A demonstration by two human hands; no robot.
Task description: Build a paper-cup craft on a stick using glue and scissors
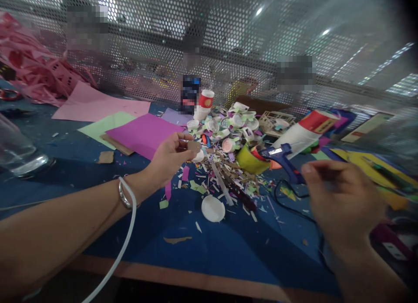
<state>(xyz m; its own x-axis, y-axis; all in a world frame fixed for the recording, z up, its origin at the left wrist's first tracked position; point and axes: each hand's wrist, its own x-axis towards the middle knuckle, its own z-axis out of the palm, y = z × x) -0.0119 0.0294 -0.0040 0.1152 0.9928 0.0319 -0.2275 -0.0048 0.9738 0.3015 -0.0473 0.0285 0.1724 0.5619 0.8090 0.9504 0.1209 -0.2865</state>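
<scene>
My left hand (170, 157) pinches a small piece of brown cardboard (193, 147) between thumb and fingertips, above the paper scraps. At the right, my right hand (342, 198) is loosely curled and somewhat blurred, with nothing visible in it. Just left of its thumb is a blue glue gun (279, 153), its nose over a yellow-green tape roll (251, 160) and its black cord trailing down. Whether thumb and handle touch, I cannot tell. A white round disc (213, 208) lies on the blue table in front of the scraps.
Behind the scraps is a heap of small white paper pieces (237, 120), with paper cups (205, 105) nearby. Colored sheets (146, 131) and a clear glass (22, 150) are at left. A cutter (241, 194) lies among scraps. A perforated metal screen (146, 46) stands behind.
</scene>
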